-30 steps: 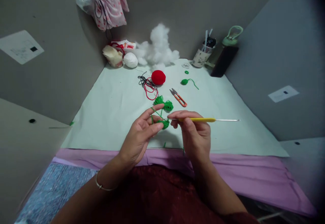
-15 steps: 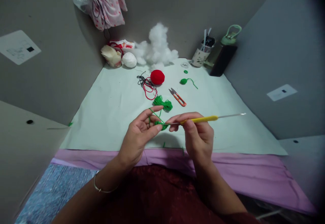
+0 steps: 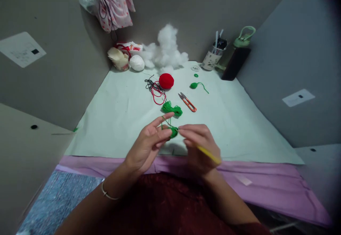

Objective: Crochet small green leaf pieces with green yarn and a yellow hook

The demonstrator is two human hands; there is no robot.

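Observation:
My left hand (image 3: 148,143) pinches a small green crochet piece (image 3: 173,131) between thumb and fingers, with green yarn looped over the raised index finger. My right hand (image 3: 198,145) grips a yellow-handled crochet hook (image 3: 209,154); the handle now points down and to the right, and the hand is blurred. The hook's tip meets the green piece. A green yarn bundle (image 3: 172,108) lies on the pale mat (image 3: 234,121) just beyond my hands.
Orange snips (image 3: 188,102), a red crochet ball (image 3: 166,81) with red and black thread (image 3: 153,88), a small green piece with a tail (image 3: 195,85), white stuffing (image 3: 166,50), a pen cup (image 3: 213,55) and a bottle (image 3: 237,55) stand farther back. Grey walls close in on both sides.
My right hand has swung the crochet hook from pointing right and level to pointing down toward me. The left hand keeps its pinch on the green piece.

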